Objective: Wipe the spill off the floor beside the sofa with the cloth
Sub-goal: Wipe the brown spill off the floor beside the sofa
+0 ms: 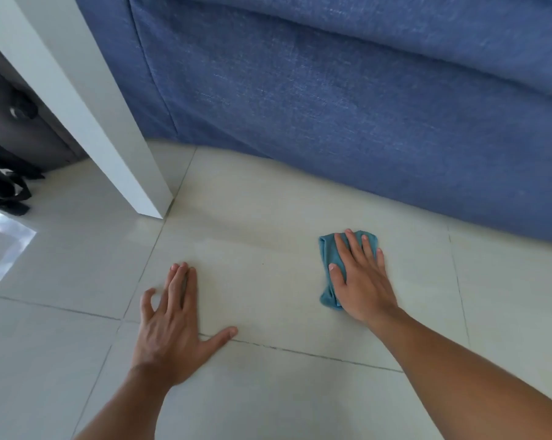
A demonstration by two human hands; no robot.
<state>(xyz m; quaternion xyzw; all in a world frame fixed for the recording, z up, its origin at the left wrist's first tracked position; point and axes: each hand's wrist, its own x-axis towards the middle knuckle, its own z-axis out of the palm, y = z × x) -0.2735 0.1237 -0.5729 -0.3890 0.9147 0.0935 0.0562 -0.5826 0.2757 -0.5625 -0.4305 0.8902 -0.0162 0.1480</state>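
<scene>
A folded teal cloth (328, 265) lies on the pale tiled floor (268, 281) just in front of the blue sofa (347, 100). My right hand (362, 277) presses flat on top of the cloth, fingers spread, covering most of it. My left hand (173, 325) rests palm down on the bare tile to the left, fingers apart, holding nothing. A faint dull streak (236, 241) shows on the tile between the white leg and the cloth; no distinct puddle is visible.
A white table leg (109, 147) slants down to the floor at the left of the sofa. Behind it stands a dark cabinet (20, 128), with black bag straps (4, 185) on the floor. Grey grout lines cross the glossy tiles.
</scene>
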